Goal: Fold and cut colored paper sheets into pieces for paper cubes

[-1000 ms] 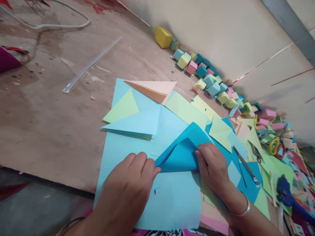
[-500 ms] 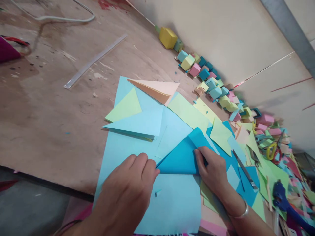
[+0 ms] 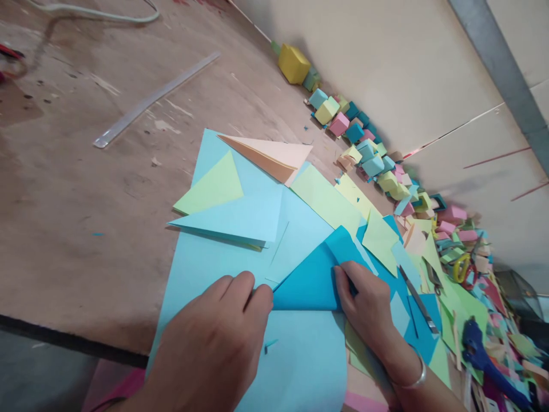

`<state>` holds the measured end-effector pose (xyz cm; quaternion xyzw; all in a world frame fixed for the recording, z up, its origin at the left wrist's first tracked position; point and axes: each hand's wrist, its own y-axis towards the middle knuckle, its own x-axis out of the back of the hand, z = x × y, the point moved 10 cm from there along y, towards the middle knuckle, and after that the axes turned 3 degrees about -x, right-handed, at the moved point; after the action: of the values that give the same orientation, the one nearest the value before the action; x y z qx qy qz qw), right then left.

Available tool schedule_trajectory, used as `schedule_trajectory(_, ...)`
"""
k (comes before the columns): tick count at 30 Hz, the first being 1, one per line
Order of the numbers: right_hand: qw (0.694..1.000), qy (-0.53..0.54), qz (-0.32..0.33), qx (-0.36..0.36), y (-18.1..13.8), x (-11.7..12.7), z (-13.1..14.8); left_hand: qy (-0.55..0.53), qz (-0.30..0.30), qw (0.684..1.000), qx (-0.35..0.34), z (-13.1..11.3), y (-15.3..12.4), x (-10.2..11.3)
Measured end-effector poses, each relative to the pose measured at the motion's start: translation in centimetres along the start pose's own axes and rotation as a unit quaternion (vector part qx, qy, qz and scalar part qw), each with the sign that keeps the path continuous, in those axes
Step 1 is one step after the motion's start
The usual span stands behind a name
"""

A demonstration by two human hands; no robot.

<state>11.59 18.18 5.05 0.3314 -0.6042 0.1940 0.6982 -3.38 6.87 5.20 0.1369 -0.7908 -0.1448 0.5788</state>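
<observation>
- Folded blue sheet (image 3: 306,280): long axis left-to-right, narrow corner pointing left
- Left hand (image 3: 217,332): fingers pinching that corner
- Right hand (image 3: 366,297): fingers gripping its right end

Brn tbl (image 3: 64,257), clr strip (image 3: 156,99), lt-blue sheet (image 3: 309,355)

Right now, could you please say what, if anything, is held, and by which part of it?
Folded deep-blue paper: the left hand has its grip on the pointed left corner, the right hand on the right side.

Scuffed brown tabletop (image 3: 86,240) — pale wall (image 3: 377,63), grey band (image 3: 508,80).
</observation>
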Motion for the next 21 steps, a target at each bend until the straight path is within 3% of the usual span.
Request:
schedule_trajectory(8,0.999,-0.026,-0.035,0.006,-0.34,0.4,0.45,-0.032,0.025,0.999,0.026,0.43,-0.27,-0.46)
schedule_trajectory(21,0.999,-0.035,-0.028,-0.007,-0.25,0.14,0.23,-0.046,0.016,0.998,0.044,0.93,-0.25,-0.27)
